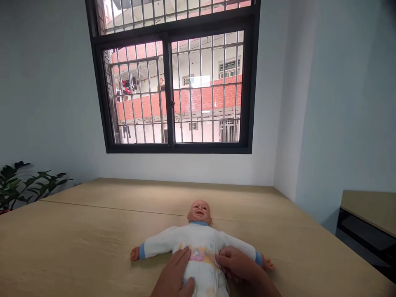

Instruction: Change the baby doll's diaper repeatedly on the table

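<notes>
A baby doll (201, 235) lies on its back, arms spread out to both sides and head pointing toward the window. It wears a white outfit with blue collar and cuffs, and a band with pink and orange cartoon print (198, 254) crosses its waist. My left hand (177, 270) rests on the left side of the doll's waist, fingers stretched out and thumb apart. On the other side, my right hand (236, 262) has its fingers closed in a pinch at the edge of the doll's white clothing. The doll's legs run out of the bottom of the view.
The doll lies on a wide wooden table (93, 231) with a seam across it. A barred window (173, 95) is in the wall behind. At the left edge stands a leafy plant (27, 183); on the right is another piece of furniture with a wooden top (368, 208).
</notes>
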### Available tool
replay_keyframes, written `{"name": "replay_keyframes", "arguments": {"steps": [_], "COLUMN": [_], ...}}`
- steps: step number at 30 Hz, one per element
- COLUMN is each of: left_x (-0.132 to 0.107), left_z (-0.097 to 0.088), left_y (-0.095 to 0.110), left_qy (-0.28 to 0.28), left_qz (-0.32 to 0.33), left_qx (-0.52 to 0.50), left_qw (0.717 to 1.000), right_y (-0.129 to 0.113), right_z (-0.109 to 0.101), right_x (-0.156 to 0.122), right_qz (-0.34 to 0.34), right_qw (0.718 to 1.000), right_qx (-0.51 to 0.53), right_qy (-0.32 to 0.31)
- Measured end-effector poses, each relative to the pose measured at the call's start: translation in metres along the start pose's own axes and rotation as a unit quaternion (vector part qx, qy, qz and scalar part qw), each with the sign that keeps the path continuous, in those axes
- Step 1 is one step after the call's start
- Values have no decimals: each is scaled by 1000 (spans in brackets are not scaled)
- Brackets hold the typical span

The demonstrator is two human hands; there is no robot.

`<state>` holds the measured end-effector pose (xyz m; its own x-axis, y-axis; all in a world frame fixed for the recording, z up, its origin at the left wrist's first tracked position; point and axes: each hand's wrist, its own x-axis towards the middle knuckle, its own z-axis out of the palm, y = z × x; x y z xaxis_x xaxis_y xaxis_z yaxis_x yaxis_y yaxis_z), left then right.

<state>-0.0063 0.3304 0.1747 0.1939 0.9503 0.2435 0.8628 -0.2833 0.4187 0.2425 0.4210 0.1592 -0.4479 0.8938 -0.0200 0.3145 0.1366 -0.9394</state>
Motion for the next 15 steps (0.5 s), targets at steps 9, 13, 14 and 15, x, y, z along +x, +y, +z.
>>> {"name": "replay_keyframes", "arguments": {"steps": [9,13,14,15], "left_x": [-23,-41,-45,-49], "left_z": [-14,-25,-29,-32], "left_y": [15,20,21,20], "left_qy": [36,43,44,42], "left_qz": [-56,-96,-110,-125], "left_qx": [-27,-91,-116,-143], "left_qw": [997,990,986,981], "right_y": [-17,-32,-38,-44], "right_z": [0,-1,0,2], "right_x": [-6,-11,-15,-21], "right_qz": [38,-5,-16,-23], "right_qw": [995,998,998,999], "right_qx": [-72,-66,-55,-37], "right_qy": [-56,-6,12,27]}}
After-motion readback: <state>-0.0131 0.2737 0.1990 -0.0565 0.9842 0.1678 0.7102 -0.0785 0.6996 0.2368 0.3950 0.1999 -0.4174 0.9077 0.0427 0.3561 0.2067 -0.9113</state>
